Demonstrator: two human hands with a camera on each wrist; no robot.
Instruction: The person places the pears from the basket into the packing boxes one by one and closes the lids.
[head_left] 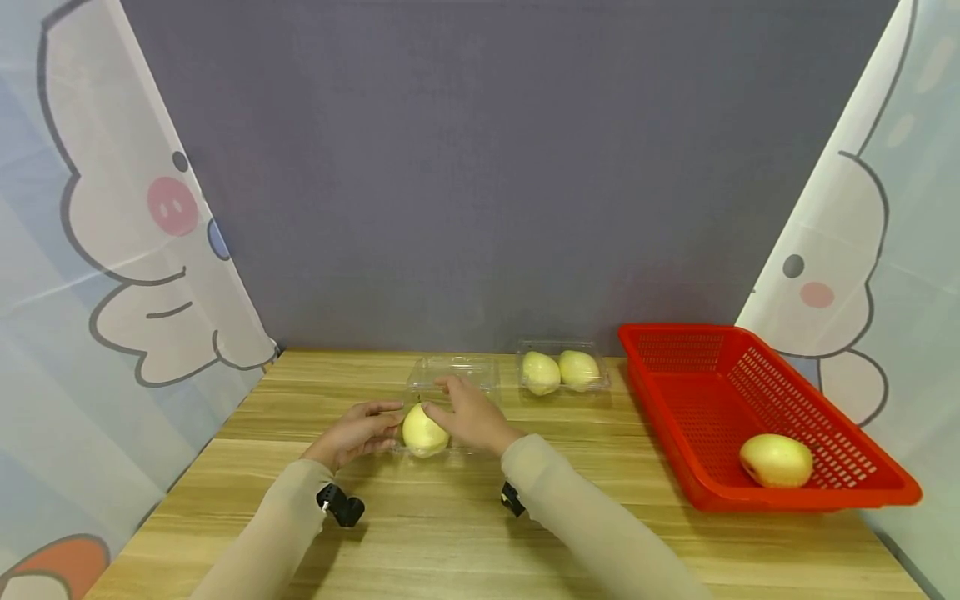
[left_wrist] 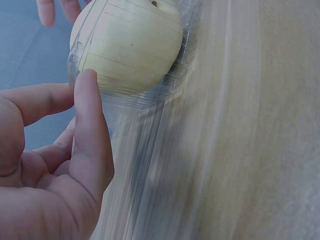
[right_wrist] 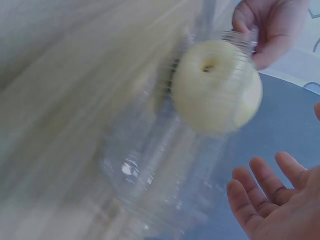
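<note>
A pale yellow apple (head_left: 425, 431) sits in the left part of a clear plastic clamshell box (right_wrist: 145, 165), whose lid (head_left: 453, 365) stands raised at the back. My left hand (head_left: 360, 433) pinches the box's left edge between thumb and finger, as the left wrist view (left_wrist: 65, 150) shows up close. Over the box's right part is my right hand (head_left: 472, 414), its fingers spread and relaxed. In the right wrist view that hand (right_wrist: 280, 200) holds nothing and is apart from the apple (right_wrist: 215, 87).
Behind and to the right, another clear box (head_left: 562, 343) holds two pale yellow fruits (head_left: 542, 372). A red plastic basket (head_left: 675, 450) stands at the right with one more fruit (head_left: 776, 460) inside. A grey panel (head_left: 480, 183) rises behind the wooden table (head_left: 420, 533).
</note>
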